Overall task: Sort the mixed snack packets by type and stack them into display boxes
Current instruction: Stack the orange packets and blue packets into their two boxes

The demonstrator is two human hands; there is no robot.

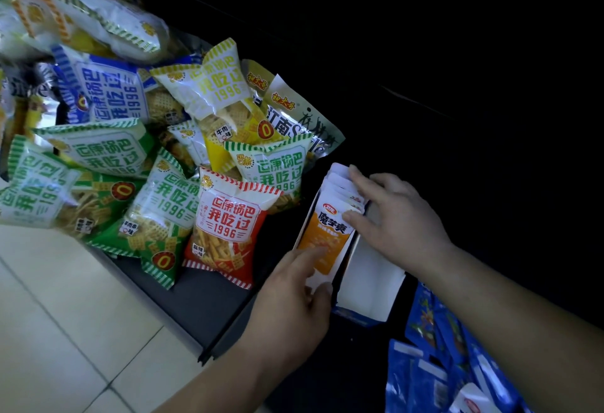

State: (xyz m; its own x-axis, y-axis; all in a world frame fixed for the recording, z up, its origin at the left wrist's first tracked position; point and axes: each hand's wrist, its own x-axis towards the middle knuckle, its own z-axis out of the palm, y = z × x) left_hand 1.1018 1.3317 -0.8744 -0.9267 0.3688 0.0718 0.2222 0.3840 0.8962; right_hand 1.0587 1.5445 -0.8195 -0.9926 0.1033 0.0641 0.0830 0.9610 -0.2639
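A stack of orange-and-white snack packets (330,233) stands on edge in a small white display box (372,285) on the dark counter. My left hand (294,301) holds the lower end of the front packet, index finger laid on its face and thumb at its bottom edge. My right hand (392,216) grips the upper end of the stack, fingers over the packet tops and thumb on the front packet.
A heap of rice-crust bags lies to the left: a red one (228,229), green ones (163,213), a yellow one (225,99), a blue one (108,92). Blue packets (434,363) lie at the lower right. Pale floor tiles (65,314) sit below the counter edge.
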